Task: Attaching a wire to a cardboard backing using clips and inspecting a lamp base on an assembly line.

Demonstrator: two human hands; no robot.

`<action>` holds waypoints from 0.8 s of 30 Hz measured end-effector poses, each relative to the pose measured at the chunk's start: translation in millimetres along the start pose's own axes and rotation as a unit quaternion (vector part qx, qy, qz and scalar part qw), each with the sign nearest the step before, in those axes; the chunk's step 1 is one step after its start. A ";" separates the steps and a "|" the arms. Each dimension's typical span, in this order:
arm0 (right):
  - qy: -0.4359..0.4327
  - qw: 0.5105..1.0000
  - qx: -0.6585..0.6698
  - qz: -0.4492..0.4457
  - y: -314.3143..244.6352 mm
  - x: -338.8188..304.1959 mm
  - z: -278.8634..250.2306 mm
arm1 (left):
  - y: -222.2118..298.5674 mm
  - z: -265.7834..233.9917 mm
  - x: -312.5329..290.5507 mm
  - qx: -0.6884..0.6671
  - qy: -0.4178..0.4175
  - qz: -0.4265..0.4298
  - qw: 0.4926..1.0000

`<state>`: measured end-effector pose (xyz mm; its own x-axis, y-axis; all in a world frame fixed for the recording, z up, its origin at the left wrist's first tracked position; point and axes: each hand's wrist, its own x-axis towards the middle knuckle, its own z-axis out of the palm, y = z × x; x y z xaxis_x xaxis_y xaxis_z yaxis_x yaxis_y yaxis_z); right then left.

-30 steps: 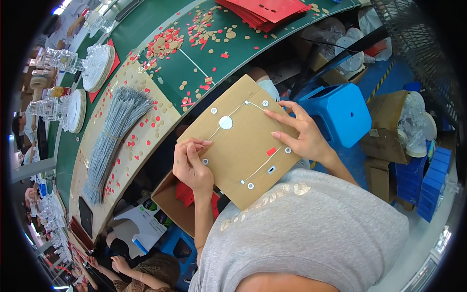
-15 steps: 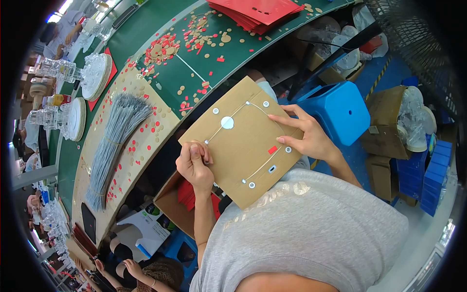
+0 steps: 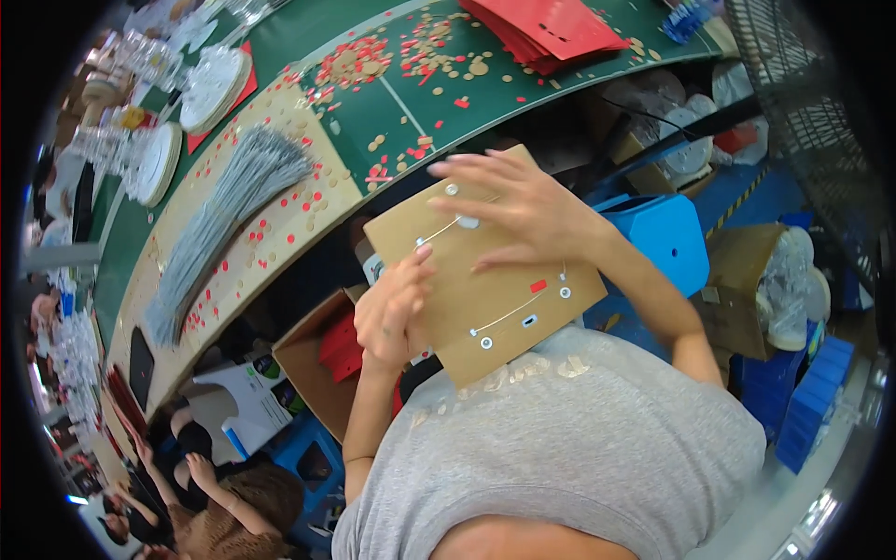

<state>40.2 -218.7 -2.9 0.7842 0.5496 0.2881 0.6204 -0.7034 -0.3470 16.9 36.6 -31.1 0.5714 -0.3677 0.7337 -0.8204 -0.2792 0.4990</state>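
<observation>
A brown cardboard panel [image 3: 509, 271] lies tilted across my lap. Thin pale wires run over it between small white clips, with several round metal eyelets, a white round patch partly covered by my right hand, and a red rectangular slot. At the panel's left edge, my left hand [image 3: 394, 313] has its fingers bent around the board, the fingertips near a wire's end. Over the upper part of the panel, my right hand [image 3: 523, 207] is spread with fingers apart, somewhat blurred, and grips nothing. Whether its palm touches the board I cannot tell.
A bundle of grey wires [image 3: 229, 219] rests on the green table [image 3: 364, 121], among red and brown cut-outs. Red sheets [image 3: 551, 33] are stacked farther along. A blue stool [image 3: 658, 243] stands to the right, an open carton [image 3: 317, 364] to the left. Other people sit at lower left.
My right hand has left the panel's right edge and swept up and left over its face. My left hand has shifted slightly, and the view has turned a little.
</observation>
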 end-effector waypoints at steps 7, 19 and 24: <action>-0.149 0.986 -0.006 -0.080 14.2 41.5 37.6 | 61.8 -20.0 -18.9 0.123 0.050 -0.144 0.981; 0.072 0.965 -0.247 0.053 -27.4 6.8 21.2 | -1.3 -3.4 -18.0 0.166 0.038 -0.241 0.955; 0.113 0.979 0.170 0.003 -16.4 7.4 33.2 | -2.0 -4.4 -14.8 0.100 0.011 -0.208 0.973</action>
<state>36.2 -188.1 -24.7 0.7885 0.4059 0.4621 0.6147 -0.4936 -0.6152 10.0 46.6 -40.9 0.8510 -0.1669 0.4979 -0.4959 -0.5674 0.6574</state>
